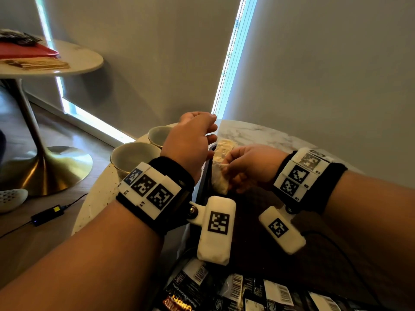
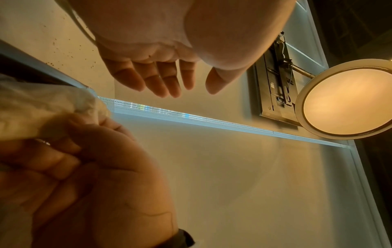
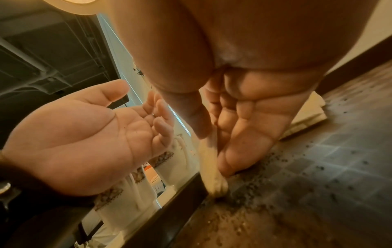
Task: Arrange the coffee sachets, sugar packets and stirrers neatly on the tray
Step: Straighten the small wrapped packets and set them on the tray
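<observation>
Hands meet over the far left part of a dark tray (image 1: pixel 318 250) that sits on a marble-topped table (image 1: pixel 258 133). The right hand (image 1: pixel 249 167) has its fingers curled round a crumpled pale wad (image 1: pixel 221 169), paper or a packet, which one cannot be told; the wad reaches down to the tray floor just inside the rim, as the right wrist view shows (image 3: pixel 214 174). The left hand (image 1: pixel 190 142) hangs beside it with fingers straight and relaxed, palm bare, gripping nothing; the left wrist view confirms the spread fingers (image 2: pixel 157 78).

Tray floor: dark, with a faint grid pattern, strewn with small dark granules (image 3: pixel 273 169). A flat pale packet (image 3: pixel 307 120) lies on the tray beyond the right hand. At the near edge of the head view lies a loose heap of black coffee sachets (image 1: pixel 244 292), white barcode labels showing, overlapping at mixed angles; whether they lie inside the tray cannot be told. Stirrers cannot be made out in any view.

Left of the tray, on the table, stand two pale cups (image 1: pixel 134 156), one behind the other, close to the left wrist. Both wrists carry black bands with white marker blocks. A second round table (image 1: pixel 74 59) stands well apart at upper left, holding a red flat item and some pale strips. A small black box with a cable (image 1: pixel 48 214) lies on the wooden floor.
</observation>
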{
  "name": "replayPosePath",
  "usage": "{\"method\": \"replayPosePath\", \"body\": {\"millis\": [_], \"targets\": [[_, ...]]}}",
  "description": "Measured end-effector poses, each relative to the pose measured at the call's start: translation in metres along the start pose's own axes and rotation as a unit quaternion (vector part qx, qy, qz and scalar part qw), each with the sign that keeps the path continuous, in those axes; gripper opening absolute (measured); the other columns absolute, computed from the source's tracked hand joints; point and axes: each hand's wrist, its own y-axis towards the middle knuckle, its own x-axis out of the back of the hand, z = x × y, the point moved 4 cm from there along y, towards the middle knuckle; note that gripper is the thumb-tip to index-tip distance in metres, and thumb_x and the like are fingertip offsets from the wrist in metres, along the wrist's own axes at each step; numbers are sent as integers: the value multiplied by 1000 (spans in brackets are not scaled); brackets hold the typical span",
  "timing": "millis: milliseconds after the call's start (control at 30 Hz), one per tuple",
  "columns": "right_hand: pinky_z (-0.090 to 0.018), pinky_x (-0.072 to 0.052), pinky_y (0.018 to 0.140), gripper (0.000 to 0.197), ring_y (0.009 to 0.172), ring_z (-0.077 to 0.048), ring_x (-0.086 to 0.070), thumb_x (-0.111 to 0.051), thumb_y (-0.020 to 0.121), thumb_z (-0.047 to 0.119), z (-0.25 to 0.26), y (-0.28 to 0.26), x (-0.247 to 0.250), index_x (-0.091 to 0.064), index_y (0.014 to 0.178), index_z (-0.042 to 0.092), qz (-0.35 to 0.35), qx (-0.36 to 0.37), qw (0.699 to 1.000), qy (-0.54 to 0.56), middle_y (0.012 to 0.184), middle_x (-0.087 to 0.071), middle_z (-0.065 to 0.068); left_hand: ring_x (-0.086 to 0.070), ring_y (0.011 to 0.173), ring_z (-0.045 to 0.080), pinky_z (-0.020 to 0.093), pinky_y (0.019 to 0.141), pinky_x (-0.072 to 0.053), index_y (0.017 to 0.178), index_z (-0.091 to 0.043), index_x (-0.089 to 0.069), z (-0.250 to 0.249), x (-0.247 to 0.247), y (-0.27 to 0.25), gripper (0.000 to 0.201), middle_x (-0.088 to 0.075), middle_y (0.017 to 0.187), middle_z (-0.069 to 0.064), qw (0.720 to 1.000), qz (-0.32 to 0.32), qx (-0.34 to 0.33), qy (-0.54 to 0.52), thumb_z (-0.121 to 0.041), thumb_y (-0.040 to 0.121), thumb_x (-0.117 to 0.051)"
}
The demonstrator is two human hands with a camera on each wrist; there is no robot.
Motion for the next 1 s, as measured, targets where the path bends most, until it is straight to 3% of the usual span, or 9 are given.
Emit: {"method": "replayPosePath", "body": {"millis": [133, 267, 367, 500, 567, 733, 867, 1000], "targets": [[-38, -61, 74, 11, 65, -19, -68, -65, 91, 4, 2, 7, -4, -66, 102, 5, -19, -21, 999, -23, 78, -69, -9, -61, 88, 14, 31, 68, -48, 104, -22, -59, 1, 0, 1, 8, -64, 94, -3, 1000, -2, 12, 9, -27, 98, -55], [-30, -60, 64, 10, 72, -19, -70, -67, 92, 13, 6, 10, 1, -68, 102, 11, -65, -30, 994, -81, 91, -73, -9, -60, 88, 15, 32, 68, -48, 106, -22, -59, 1, 1, 1, 11, -63, 95, -2, 1000, -4, 18, 10, -28, 98, -55], [-31, -58, 68, 2, 67, -15, -68, -69, 91, 17, 9, 13, 5, -68, 93, 16, -86, -35, 989, -116, 85, -71, -4, -60, 88, 15, 33, 69, -48, 107, -20, -60, 2, 1, 1, 13, -63, 93, -3, 1000, -8, 26, 10, -29, 98, -55], [-21, -51, 41, 11, 46, -9, -64, -66, 92, 10, 10, 12, 6, -65, 103, 9, -82, -63, 992, -75, 80, -67, -6, -61, 87, 14, 35, 68, -47, 105, -23, -60, 4, 1, 2, 11, -64, 90, -5, 999, -11, 36, 21, -29, 98, -55], [-20, -48, 37, 16, 46, -12, -64, -63, 93, 5, 9, 11, 6, -61, 110, 5, -84, -67, 993, -43, 84, -66, -10, -61, 84, 14, 34, 67, -46, 103, -23, -61, 4, 1, 3, 10, -64, 88, -6, 999, -14, 38, 22, -29, 98, -55], [-27, -56, 45, 20, 65, -23, -68, -62, 94, 2, 7, 6, 6, -57, 113, 3, -80, -83, 993, 3, 93, -66, -16, -57, 80, 15, 32, 63, -45, 119, -17, -59, 6, -2, 1, 26, -60, 91, -1, 997, 7, 68, 26, -31, 98, -53], [-29, -57, 49, 24, 68, -24, -72, -68, 91, 6, 5, 0, 15, -57, 112, 5, -95, -64, 993, 23, 99, -66, -17, -57, 83, 19, 33, 62, -44, 109, -17, -60, 14, -5, -2, 23, -59, 92, 4, 990, 36, 130, 44, -35, 96, -53], [-31, -58, 61, 6, 71, -22, -69, -63, 94, 10, 8, -12, 13, -64, 100, 8, -60, -14, 998, 2, 87, -68, -13, -60, 89, 23, 39, 73, -50, 103, -18, -59, 19, -7, -2, 22, -61, 95, 7, 983, 44, 164, 73, -37, 97, -52]]}}
